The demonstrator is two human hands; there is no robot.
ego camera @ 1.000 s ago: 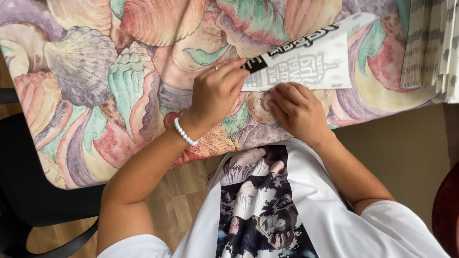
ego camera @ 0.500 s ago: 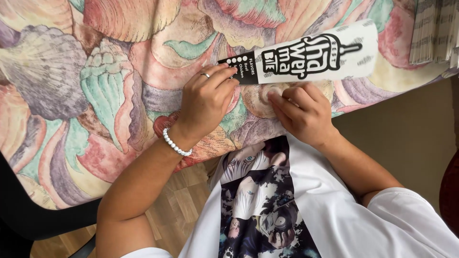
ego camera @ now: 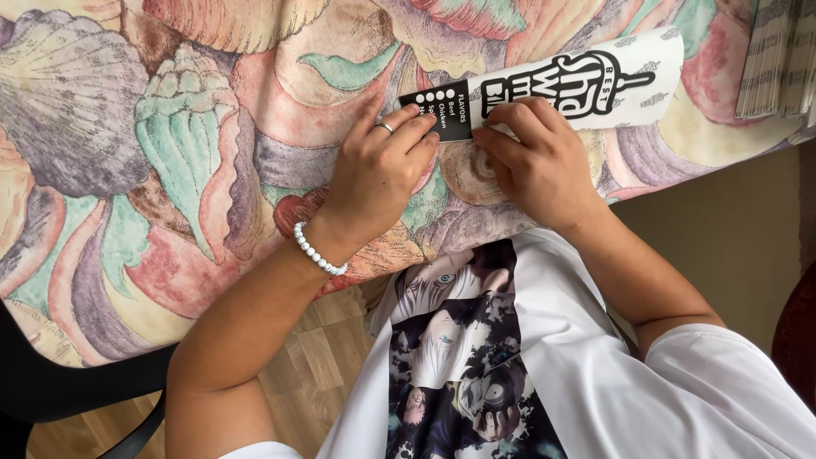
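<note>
A long white paper sleeve (ego camera: 595, 81) with black print and a black end lies flat on a tablecloth (ego camera: 170, 153) patterned with large shells. My left hand (ego camera: 382, 170), with a ring and a white bead bracelet, presses its fingertips on the sleeve's black end. Beside it my right hand (ego camera: 535, 161) rests with curled fingers on the sleeve's lower edge. Both hands pinch and hold the paper near the table's front edge.
A stack of similar printed papers (ego camera: 778, 55) sits at the far right of the table. A dark chair (ego camera: 76, 391) stands at lower left over a wooden floor (ego camera: 323, 357). My white printed shirt (ego camera: 510, 365) fills the bottom.
The paper sleeve has turned to lie flatter and more level across the cloth. Both hands have stayed on its black end, shifting with it.
</note>
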